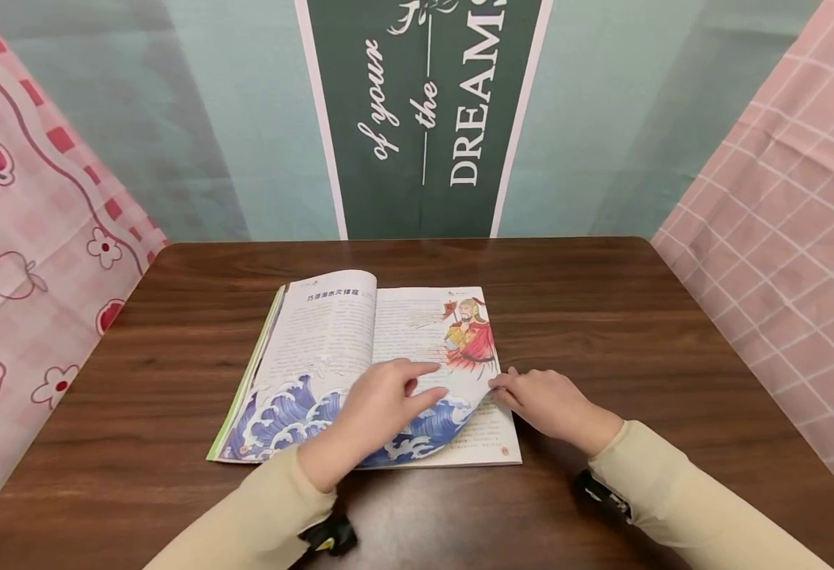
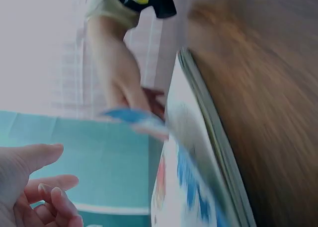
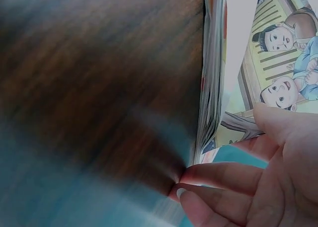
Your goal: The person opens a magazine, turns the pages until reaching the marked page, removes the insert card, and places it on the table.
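Observation:
An open picture book (image 1: 317, 340) lies on the table, printed with text, blue waves and a red-robed figure. Its right-hand page (image 1: 427, 431) is lifted along the right edge, its lower part curling up over the page below. My right hand (image 1: 548, 400) pinches that edge between thumb and index finger. In the right wrist view the thumb lies on the page's underside picture of two cartoon children (image 3: 278, 90), the other fingers beside the book's edge. My left hand (image 1: 384, 400) hovers over the lower middle of the book, fingers loosely bent and holding nothing; the left wrist view shows its fingers (image 2: 49, 187) apart from the page.
The dark wooden table (image 1: 638, 317) extends around the book. Behind it hangs a teal curtain (image 1: 246, 119) with a dark lettered panel. Pink patterned cloths (image 1: 801, 198) flank both sides. Black wrist devices (image 1: 605, 495) sit under both sleeves.

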`<state>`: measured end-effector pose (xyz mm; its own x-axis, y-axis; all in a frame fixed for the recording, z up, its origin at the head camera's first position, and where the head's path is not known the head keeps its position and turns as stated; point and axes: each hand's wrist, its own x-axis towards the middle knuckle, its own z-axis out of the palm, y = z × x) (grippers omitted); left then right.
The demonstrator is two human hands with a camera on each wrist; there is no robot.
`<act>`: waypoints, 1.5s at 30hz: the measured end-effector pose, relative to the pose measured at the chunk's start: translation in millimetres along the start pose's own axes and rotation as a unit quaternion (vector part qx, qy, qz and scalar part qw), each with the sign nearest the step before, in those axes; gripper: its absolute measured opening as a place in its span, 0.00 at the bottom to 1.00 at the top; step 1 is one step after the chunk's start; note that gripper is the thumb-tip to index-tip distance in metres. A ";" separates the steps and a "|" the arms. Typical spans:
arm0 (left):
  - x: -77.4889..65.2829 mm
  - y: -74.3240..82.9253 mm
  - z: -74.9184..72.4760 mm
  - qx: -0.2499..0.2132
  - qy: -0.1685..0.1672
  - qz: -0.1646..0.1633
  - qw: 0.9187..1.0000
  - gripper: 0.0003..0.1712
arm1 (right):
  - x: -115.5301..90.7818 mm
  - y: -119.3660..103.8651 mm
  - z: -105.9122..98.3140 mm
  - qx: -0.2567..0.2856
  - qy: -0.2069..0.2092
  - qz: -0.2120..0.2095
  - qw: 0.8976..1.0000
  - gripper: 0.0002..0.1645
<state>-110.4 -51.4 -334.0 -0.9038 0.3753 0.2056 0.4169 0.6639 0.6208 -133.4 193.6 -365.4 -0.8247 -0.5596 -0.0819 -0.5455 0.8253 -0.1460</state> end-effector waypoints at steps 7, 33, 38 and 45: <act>16.8 18.4 23.1 -0.015 -0.050 0.008 0.999 0.17 | 1.0 -1.1 -1.2 0.005 0.000 0.020 1.000 0.12; 7.8 -13.3 4.7 0.016 0.063 -0.026 0.998 0.05 | -4.7 4.4 1.3 0.050 -0.063 0.075 0.994 0.56; -4.9 -31.3 -14.1 0.002 0.078 -0.053 0.996 0.03 | -11.1 8.4 0.8 0.043 -0.073 0.051 0.995 0.55; -28.9 -51.2 -54.0 0.014 0.092 -0.078 0.993 0.02 | -12.6 9.3 -1.2 0.054 -0.096 0.029 0.994 0.53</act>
<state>-110.9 -131.2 -330.9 -0.9585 0.1438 0.2460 0.2714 0.7237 0.6345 -128.2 208.4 -364.5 -0.8049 -0.5246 -0.2775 -0.4709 0.8491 -0.2393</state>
